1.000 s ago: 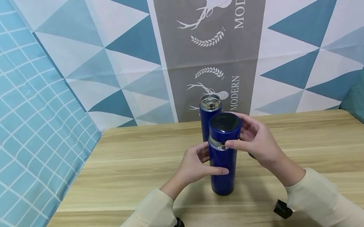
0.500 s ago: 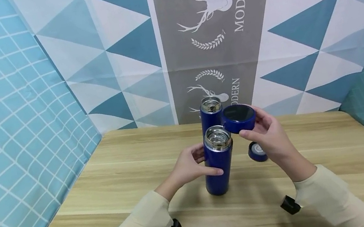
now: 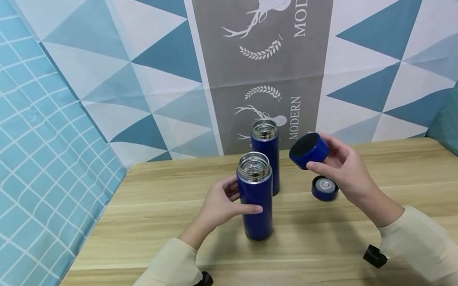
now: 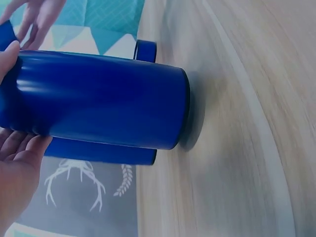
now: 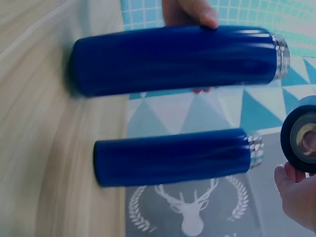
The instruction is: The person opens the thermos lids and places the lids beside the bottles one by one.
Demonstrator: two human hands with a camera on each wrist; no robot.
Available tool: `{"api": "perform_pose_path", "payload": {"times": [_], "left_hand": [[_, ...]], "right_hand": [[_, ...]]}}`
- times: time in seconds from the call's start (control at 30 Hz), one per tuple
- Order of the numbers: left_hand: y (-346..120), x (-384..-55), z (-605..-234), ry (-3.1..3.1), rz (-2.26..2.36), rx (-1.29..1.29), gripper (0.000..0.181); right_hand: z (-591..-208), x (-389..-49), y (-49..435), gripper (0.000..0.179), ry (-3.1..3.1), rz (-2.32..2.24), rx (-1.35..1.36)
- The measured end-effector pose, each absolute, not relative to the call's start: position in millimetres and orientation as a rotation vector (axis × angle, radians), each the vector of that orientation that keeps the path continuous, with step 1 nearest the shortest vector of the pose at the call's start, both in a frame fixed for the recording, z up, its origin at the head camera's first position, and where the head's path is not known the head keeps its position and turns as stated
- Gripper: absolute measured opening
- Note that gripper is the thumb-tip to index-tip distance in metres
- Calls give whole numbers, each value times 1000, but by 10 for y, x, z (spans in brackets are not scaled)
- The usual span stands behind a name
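My left hand (image 3: 220,206) grips the nearer blue thermos bottle (image 3: 256,204) round its side; its steel mouth is uncovered and it stands near upright, its base close over the table. In the left wrist view this bottle (image 4: 98,98) fills the middle. My right hand (image 3: 346,171) pinches a blue lid (image 3: 309,150) with a black top, tilted in the air right of the bottles. The right wrist view shows the ringed underside of that lid (image 5: 296,138). Just behind stands a second, uncovered blue thermos bottle (image 3: 268,149). Another blue lid (image 3: 325,188) lies upturned below my right hand.
All stands on a wood-grain table (image 3: 145,239). A patterned cloth backdrop (image 3: 170,71) with deer heads rises along the far edge, and a blue grid cloth (image 3: 14,150) bounds the left side.
The lid came off the nearer bottle and moved right in my right hand, now tilted. My left hand shifted that bottle leftward, uncovering more of the rear bottle and the upturned lid.
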State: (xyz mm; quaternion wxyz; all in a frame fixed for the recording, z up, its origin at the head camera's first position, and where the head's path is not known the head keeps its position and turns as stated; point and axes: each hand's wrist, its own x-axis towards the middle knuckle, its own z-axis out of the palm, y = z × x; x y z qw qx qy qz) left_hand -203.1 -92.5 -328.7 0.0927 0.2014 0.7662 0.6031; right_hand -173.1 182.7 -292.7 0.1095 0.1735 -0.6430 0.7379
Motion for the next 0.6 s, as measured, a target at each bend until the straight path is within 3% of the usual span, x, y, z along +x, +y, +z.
{"api": "perform_pose_path", "payload": {"times": [0.23, 0.6], "left_hand": [[-1050, -2080, -3267, 2331, 1814, 524, 77], [-1252, -2208, -3291, 2399, 1841, 447, 79]], "right_hand": [[-3118, -1814, 1936, 69, -2019, 1913, 642], [-3293, -1832, 2057, 63, -2295, 1603, 535]]}}
